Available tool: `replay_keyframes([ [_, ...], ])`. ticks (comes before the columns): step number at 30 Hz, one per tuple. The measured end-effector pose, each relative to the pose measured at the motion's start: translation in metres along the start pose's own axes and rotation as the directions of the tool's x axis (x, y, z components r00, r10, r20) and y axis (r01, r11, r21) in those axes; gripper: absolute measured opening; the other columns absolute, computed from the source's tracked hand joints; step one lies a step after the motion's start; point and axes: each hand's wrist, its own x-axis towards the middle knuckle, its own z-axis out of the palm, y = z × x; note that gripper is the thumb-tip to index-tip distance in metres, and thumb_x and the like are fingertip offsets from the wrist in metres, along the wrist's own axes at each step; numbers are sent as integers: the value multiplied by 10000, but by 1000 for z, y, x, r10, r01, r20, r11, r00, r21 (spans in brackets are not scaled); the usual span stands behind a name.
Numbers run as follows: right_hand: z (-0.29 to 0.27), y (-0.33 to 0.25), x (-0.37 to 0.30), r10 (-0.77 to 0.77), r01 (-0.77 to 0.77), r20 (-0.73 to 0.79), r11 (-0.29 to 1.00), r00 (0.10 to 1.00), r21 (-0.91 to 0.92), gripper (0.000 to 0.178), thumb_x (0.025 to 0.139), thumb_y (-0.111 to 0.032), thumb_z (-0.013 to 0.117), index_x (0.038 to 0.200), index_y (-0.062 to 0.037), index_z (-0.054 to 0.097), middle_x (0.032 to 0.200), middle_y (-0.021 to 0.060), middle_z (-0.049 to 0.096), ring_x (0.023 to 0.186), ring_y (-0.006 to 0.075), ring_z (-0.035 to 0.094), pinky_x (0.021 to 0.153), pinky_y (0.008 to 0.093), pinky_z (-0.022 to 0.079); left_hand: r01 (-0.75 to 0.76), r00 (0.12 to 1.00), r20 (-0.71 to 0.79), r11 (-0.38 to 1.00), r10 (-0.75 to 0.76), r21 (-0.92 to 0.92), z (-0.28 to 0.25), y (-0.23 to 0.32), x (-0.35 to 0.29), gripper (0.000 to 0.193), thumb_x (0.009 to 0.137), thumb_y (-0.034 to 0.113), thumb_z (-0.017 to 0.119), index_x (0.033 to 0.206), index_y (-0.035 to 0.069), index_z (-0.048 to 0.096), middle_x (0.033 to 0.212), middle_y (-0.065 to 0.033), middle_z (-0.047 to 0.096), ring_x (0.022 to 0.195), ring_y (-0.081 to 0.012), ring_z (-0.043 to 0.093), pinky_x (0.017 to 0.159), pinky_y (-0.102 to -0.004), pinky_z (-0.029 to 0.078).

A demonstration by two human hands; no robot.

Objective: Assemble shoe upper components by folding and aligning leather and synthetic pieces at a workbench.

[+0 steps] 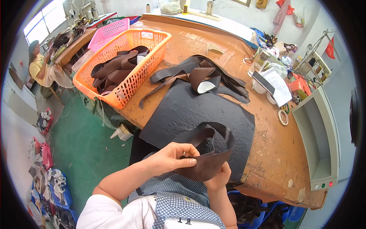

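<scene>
A dark brown leather piece, bent into an open loop, is held up in front of me over the near edge of a black pitted mat. My left hand pinches its left side between thumb and fingers. Lower down and to the right, my right hand grips the same piece from below, its fingers partly hidden behind the leather. Beyond the mat's far edge lies a fanned pile of brown and black leather strips, one showing a white patch.
An orange basket of brown leather pieces stands at the table's left, a pink basket behind it. On the right are a grey box-shaped device, a paper sheet, a jar and a tape roll. A person sits far left.
</scene>
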Motion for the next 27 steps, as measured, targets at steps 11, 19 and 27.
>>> replay_keyframes([
  [11, -10, -6, -4, -223, 547, 561, -128, 797, -828, 488, 796, 17, 713, 1254, -37, 553, 1184, 123, 638, 1030, 237, 645, 887, 366, 532, -76, 991, -108, 995, 82, 61, -1, 1, -3, 153, 919, 82, 658, 1030, -15, 616, 943, -15, 638, 869, -72, 595, 780, -241, 508],
  [19, 25, -18, 8, -48, 178, 214, 742, 976, -647, 424, 747, -35, 791, 1132, -27, 612, 1098, 91, 663, 1067, 216, 613, 940, 383, 482, -68, 990, -102, 966, 97, 250, -1, 0, -2, 146, 911, 79, 651, 1023, -11, 627, 936, -30, 650, 874, -89, 594, 799, -252, 489],
  [27, 47, -8, 5, -265, 208, -6, 769, 964, -605, 264, 809, 42, 723, 1055, -32, 660, 1045, 65, 689, 973, 178, 648, 902, 328, 505, -168, 955, -107, 804, 275, 570, 4, 1, 1, 209, 885, 61, 660, 1082, -8, 674, 953, -67, 612, 935, -165, 562, 873, -313, 456],
])
